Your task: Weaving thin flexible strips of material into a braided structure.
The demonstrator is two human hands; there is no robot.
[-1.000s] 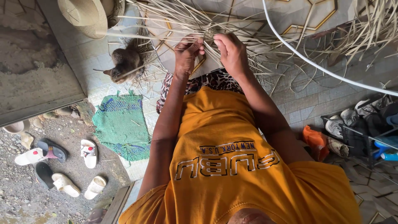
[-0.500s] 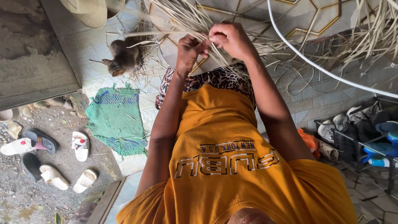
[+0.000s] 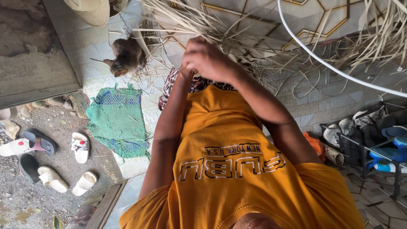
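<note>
Dried straw strips [image 3: 237, 25], fanned over the tiled floor [image 3: 313, 101], are pinched in the closed grip of the right hand [image 3: 210, 59], left hand [image 3: 183, 73] mostly hidden, grip unclear; brittle strands could snap if bent sharply.

Dry matt straw strips [image 3: 203, 21], glossy floor tiles [image 3: 263, 12], coarse woven green mat [image 3: 116, 121]

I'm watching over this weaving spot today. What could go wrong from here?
The cat lies right against the dry straw strips and may paw or scatter them. The hands overlap, so the left is hidden and a strip could slip unseen. The white hose crosses the loose strips and might snag them.
</note>
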